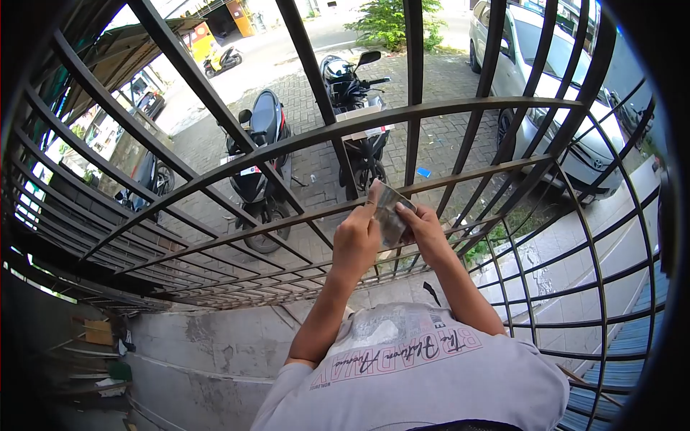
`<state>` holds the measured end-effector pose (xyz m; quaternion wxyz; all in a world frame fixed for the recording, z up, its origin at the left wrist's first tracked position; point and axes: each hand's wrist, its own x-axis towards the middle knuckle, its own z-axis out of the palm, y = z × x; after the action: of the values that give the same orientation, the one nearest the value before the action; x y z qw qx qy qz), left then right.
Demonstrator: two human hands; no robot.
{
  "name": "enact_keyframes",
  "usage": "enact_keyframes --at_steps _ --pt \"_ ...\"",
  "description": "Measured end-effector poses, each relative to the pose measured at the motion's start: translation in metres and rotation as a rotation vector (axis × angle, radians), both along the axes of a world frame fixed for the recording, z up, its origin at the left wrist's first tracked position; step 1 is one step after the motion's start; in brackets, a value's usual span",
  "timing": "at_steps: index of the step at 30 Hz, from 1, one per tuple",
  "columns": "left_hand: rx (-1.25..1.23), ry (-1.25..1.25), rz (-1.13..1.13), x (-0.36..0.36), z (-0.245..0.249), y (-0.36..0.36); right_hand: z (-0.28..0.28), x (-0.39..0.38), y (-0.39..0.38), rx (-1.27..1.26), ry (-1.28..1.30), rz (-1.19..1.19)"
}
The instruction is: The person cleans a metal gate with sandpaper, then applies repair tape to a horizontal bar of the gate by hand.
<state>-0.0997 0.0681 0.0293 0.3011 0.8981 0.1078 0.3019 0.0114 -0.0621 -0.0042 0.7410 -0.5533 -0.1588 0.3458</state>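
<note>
Both my arms reach forward to a black metal railing (215, 169). My left hand (356, 243) and my right hand (424, 230) meet at one of its horizontal bars and together hold a small grey sheet (389, 208), possibly sandpaper. The left hand pinches its upper left corner. The right hand's fingers wrap its right edge. The sheet is bent and sits right at the bar, though I cannot tell whether it touches it. My light printed T-shirt (417, 366) fills the bottom of the view.
Beyond the railing, a brick-paved yard lies below, with parked motorbikes (259, 154) and a scooter (356, 100). A silver car (568, 86) stands at the right. A worn concrete ledge (208, 352) runs under the railing, with scraps at the left.
</note>
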Motion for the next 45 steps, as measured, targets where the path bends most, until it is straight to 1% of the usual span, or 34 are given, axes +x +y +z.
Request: enact_keyframes --at_steps 1,2,4,6,8,9,11,12,14,15,16,18,19,20,22,24,25,26,28,30,31,32,33,34,35,36,38,40,42,44,45 --pt "-0.015 -0.064 -0.006 -0.003 0.004 -0.002 0.005 -0.004 0.003 0.052 0.049 -0.028" --pt "-0.018 -0.059 0.004 -0.005 0.007 -0.004 0.002 -0.005 0.007 0.047 0.053 -0.018" --pt "0.028 0.003 -0.011 -0.007 0.01 -0.007 -0.006 -0.005 0.012 0.064 0.142 -0.125" --pt "0.033 0.015 -0.01 -0.003 0.004 -0.005 -0.005 -0.007 0.011 0.058 0.135 -0.131" --pt "0.094 0.199 0.012 0.001 0.002 -0.004 0.0 -0.009 0.009 0.081 0.176 -0.145" --pt "0.095 0.194 0.015 0.003 0.002 -0.004 -0.002 -0.007 0.008 0.082 0.171 -0.142" --pt "0.112 0.299 -0.002 0.008 0.003 -0.005 -0.006 -0.005 0.007 0.053 0.162 -0.171" --pt "0.112 0.295 0.007 0.011 0.005 -0.006 -0.005 -0.005 0.005 0.055 0.158 -0.162" --pt "0.004 0.339 -0.06 0.017 0.008 -0.011 0.011 -0.01 0.002 0.07 0.143 -0.24" --pt "0.014 0.3 -0.044 0.017 0.003 -0.014 0.019 -0.013 0.005 0.055 0.177 -0.301" --pt "0.017 0.297 -0.033 0.013 0.001 -0.01 0.017 -0.012 0.005 0.059 0.175 -0.29" --pt "0.003 0.21 0.005 0.007 -0.005 -0.001 0.001 -0.006 0.002 -0.028 0.011 -0.074" --pt "-0.023 0.155 0.025 0.004 -0.008 0.003 -0.003 -0.01 0.008 -0.027 0.031 -0.01" --pt "-0.021 0.152 0.032 0.005 -0.01 0.003 -0.005 -0.013 0.011 -0.056 0.052 0.018" --pt "-0.192 0.146 -0.017 0.014 -0.012 -0.009 -0.002 -0.019 0.014 -0.042 0.14 -0.137" --pt "-0.14 0.142 -0.045 0.031 -0.019 -0.026 -0.002 -0.005 -0.001 0.008 0.132 -0.216" --pt "-0.124 0.179 -0.043 0.03 -0.017 -0.025 0.01 -0.004 -0.001 0.015 0.134 -0.309" --pt "-0.112 0.215 -0.041 0.027 -0.014 -0.024 0.022 -0.006 0.0 0.001 0.136 -0.339" --pt "-0.137 0.162 -0.017 0.014 -0.022 -0.006 0.008 0.001 -0.005 -0.081 -0.032 -0.091" --pt "-0.142 0.105 0.004 0.012 -0.029 0.002 -0.001 -0.012 0.008 -0.089 -0.026 0.069" --pt "-0.177 0.07 -0.007 0.015 -0.033 -0.005 0.0 -0.014 0.009 -0.064 0.08 0.07" --pt "-0.212 0.034 -0.016 0.019 -0.029 -0.01 -0.005 -0.012 0.007 -0.081 0.089 -0.038" --pt "-0.224 0.042 -0.069 0.022 -0.025 -0.014 -0.008 -0.005 0.0 -0.089 0.046 -0.057" --pt "-0.166 0.054 -0.061 0.03 -0.039 -0.016 -0.011 0.003 -0.006 -0.094 0.001 -0.077" --pt "-0.127 0.083 -0.048 0.026 -0.034 -0.014 -0.009 0.008 -0.013 -0.09 0.02 -0.09" --pt "-0.092 0.115 -0.037 0.023 -0.028 -0.014 -0.006 0.008 -0.014 -0.097 -0.009 -0.096" --pt "-0.086 0.101 0.02 0.004 -0.025 -0.001 -0.007 0.004 -0.007 -0.12 -0.05 0.026" --pt "-0.076 0.082 0.067 0.002 -0.022 0.0 -0.015 -0.011 0.007 -0.068 -0.036 0.118" --pt "-0.152 0.091 0.051 0.007 -0.022 -0.008 -0.012 -0.022 0.01 -0.014 0.091 0.042" --pt "-0.067 0.076 -0.019 0.025 -0.032 -0.013 -0.021 -0.004 0.0 -0.055 0.044 -0.052" --pt "-0.034 0.078 -0.004 0.029 -0.034 -0.018 -0.031 0.012 -0.011 -0.04 0.002 -0.037"
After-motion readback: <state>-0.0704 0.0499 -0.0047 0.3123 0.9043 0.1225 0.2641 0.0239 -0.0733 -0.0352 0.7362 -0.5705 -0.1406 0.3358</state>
